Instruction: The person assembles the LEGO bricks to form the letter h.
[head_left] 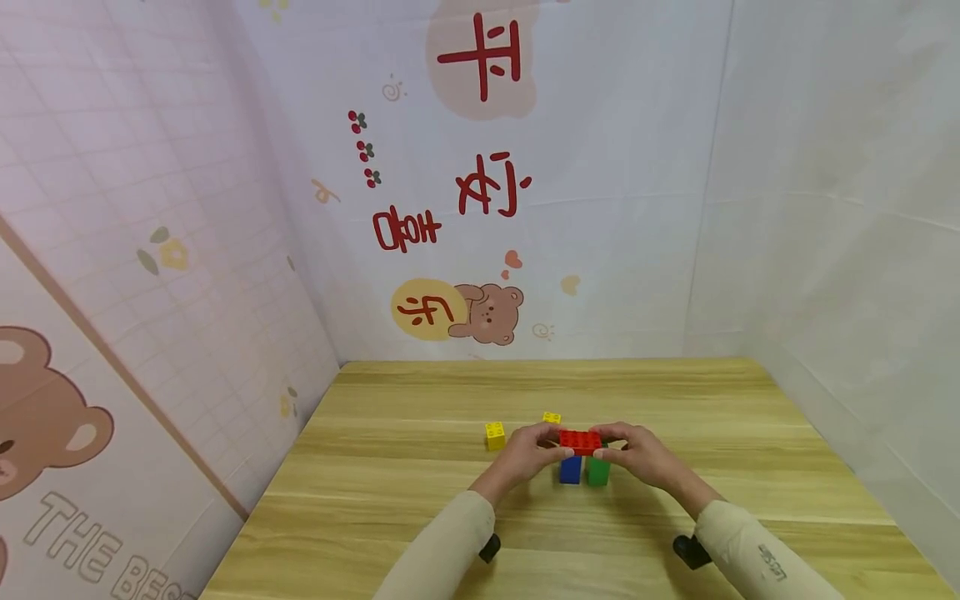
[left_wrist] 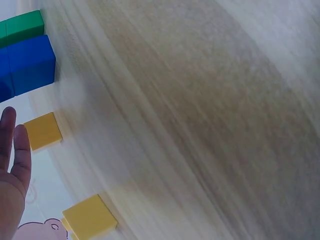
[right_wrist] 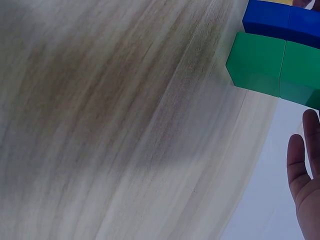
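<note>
A red toy building brick (head_left: 581,442) with studs on top lies level over a blue stack (head_left: 570,470) and a green stack (head_left: 598,472), which stand upright side by side on the table. My left hand (head_left: 531,452) pinches its left end, thumb at the front. The right end is pinched by my right hand (head_left: 632,451). Whether the red brick sits fully down on the stacks cannot be told. Both wrist views show a seam in the blue stack (left_wrist: 32,65) and the green stack (right_wrist: 257,62); the red brick is outside those views.
On the wood-grain table (head_left: 405,500), a yellow brick (head_left: 495,436) stands left of my left hand. Another yellow brick (head_left: 552,418) is behind the hands, partly hidden. A printed white cloth (head_left: 622,167) rises at the table's back edge, with more cloth along both sides.
</note>
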